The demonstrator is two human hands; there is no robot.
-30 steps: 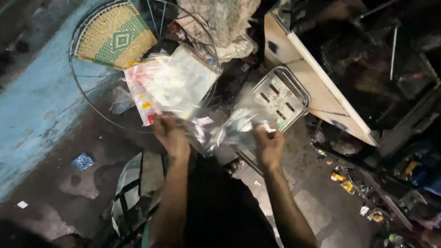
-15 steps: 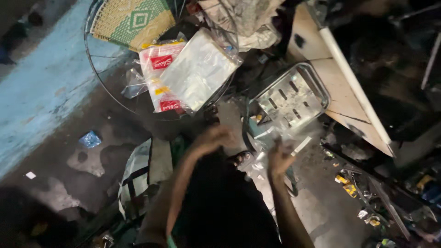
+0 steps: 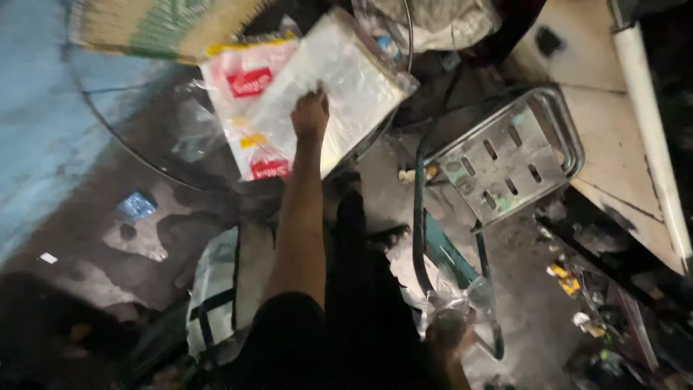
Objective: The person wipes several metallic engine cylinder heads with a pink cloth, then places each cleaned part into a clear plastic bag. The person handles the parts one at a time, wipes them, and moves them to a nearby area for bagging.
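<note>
My left hand (image 3: 310,114) reaches far forward and lies with curled fingers on a flat pack of clear plastic bags (image 3: 346,72). The pack rests partly over a white packet with red and yellow patches (image 3: 242,94). My right hand (image 3: 449,338) is low at the bottom of the view, dim, and closed on the lower end of a crumpled clear plastic bag (image 3: 433,285). Between my arms my dark-clothed legs hide the ground.
A slotted metal stool seat (image 3: 509,155) lies tilted to the right, against a pale board (image 3: 613,79) and a white pipe (image 3: 650,123). A woven fan (image 3: 159,25) and a thin wire hoop (image 3: 108,133) are at the top left. A green hose (image 3: 419,209) runs down the middle.
My left hand has left the clear bag and stretched forward onto the pack of bags. My right hand has dropped lower with the crumpled bag. The camera has moved closer.
</note>
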